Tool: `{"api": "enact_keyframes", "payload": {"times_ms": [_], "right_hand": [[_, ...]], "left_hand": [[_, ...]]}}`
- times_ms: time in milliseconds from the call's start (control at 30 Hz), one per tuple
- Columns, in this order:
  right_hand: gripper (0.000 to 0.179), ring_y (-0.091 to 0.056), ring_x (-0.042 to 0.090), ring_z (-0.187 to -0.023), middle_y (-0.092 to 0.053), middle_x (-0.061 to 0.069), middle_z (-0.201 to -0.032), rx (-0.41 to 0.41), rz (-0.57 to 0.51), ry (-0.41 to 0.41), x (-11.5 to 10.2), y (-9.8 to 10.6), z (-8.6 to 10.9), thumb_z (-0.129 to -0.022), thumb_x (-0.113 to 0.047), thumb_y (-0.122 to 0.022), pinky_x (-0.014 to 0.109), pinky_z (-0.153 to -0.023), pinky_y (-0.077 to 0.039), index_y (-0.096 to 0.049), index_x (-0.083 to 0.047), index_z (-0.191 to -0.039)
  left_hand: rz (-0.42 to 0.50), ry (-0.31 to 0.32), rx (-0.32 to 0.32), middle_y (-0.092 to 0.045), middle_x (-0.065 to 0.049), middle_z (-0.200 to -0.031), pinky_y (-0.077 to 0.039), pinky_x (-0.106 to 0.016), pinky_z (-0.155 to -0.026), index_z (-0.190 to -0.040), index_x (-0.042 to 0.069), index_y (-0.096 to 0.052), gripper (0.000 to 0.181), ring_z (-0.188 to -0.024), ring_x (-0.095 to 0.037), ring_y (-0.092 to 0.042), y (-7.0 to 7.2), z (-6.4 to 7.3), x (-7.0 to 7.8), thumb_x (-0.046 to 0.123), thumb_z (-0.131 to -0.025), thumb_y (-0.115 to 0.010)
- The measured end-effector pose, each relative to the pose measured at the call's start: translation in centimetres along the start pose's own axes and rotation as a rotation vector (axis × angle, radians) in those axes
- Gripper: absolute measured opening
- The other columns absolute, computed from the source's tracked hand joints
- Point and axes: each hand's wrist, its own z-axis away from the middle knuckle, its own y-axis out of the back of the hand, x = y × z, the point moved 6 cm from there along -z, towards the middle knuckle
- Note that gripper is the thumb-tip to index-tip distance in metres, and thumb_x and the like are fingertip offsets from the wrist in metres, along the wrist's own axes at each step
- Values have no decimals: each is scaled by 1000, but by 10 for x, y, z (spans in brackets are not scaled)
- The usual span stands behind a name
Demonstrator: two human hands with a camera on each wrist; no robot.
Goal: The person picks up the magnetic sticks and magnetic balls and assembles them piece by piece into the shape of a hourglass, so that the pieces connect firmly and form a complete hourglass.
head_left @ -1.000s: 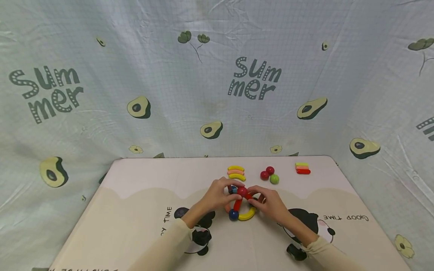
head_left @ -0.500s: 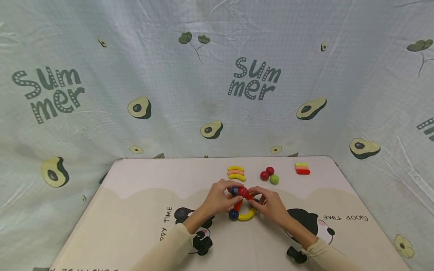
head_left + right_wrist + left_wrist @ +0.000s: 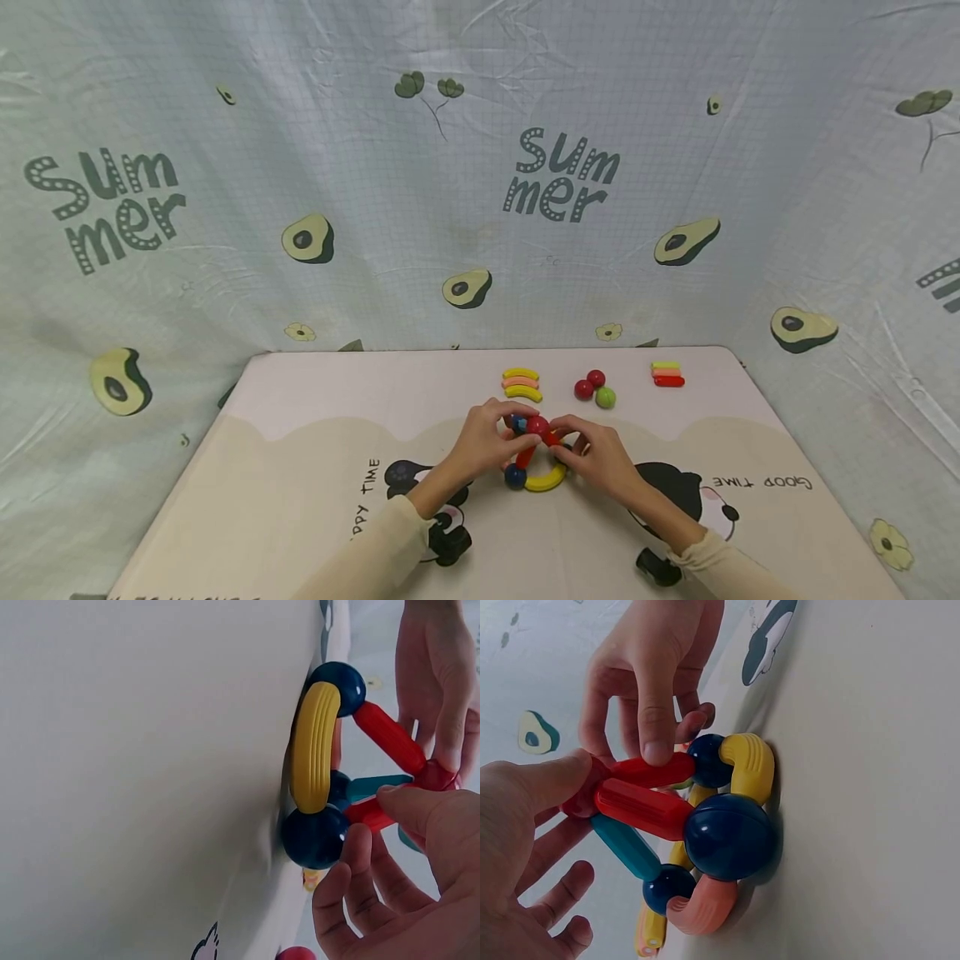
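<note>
A frame of magnetic sticks and balls stands on the table between both hands. Its base has navy balls [image 3: 731, 836] joined by curved yellow sticks [image 3: 316, 746] and a curved pink stick [image 3: 703, 906]. Two straight red sticks and a teal stick [image 3: 626, 846] slope up to one red ball [image 3: 537, 426] at the top. My left hand [image 3: 483, 437] pinches that red ball between thumb and fingers. My right hand [image 3: 600, 454] pinches one red stick [image 3: 656, 771], which runs from the red ball to a navy ball. Fingers partly hide the red ball in both wrist views.
Behind the frame lie curved yellow and pink sticks [image 3: 522, 392]. Two red balls and a green ball [image 3: 605, 397] sit right of them, with short straight sticks [image 3: 669, 381] further right. A printed cloth [image 3: 555, 275] hangs behind the table [image 3: 300, 483].
Both hands keep their holds on the red ball and the red stick. The top of the frame and the right fingers have shifted very slightly.
</note>
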Motion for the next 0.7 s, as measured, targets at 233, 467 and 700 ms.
{"api": "enact_keyframes", "payload": {"times_ms": [233, 467, 700], "right_hand": [[32, -58, 5, -70, -73, 7, -108, -64, -25, 25, 5, 2, 0, -91, -11, -78, 23, -66, -55, -69, -11, -122], [35, -63, 7, -75, -73, 3, -114, -104, -40, 68, 10, 11, 0, -92, -13, -78, 25, -69, -57, -68, -12, -125], [35, -62, 5, -72, -73, 11, -111, -39, -6, 93, 19, 36, 0, -90, -3, -78, 25, -65, -56, -69, -5, -124]], "left_hand": [[-15, -3, 9, -77, 0, -104, -46, -27, -72, -117, 11, -76, 33, -89, -24, -61, 0, 0, -2, 23, -88, -84], [4, 1, 13, -77, -1, -106, -50, -40, -75, -117, 11, -76, 33, -92, -28, -62, -2, 0, -4, 23, -88, -84], [35, 75, 38, -75, 0, -105, -52, -29, -72, -117, 12, -75, 31, -93, -26, -61, -2, 3, -6, 24, -89, -83]]}}
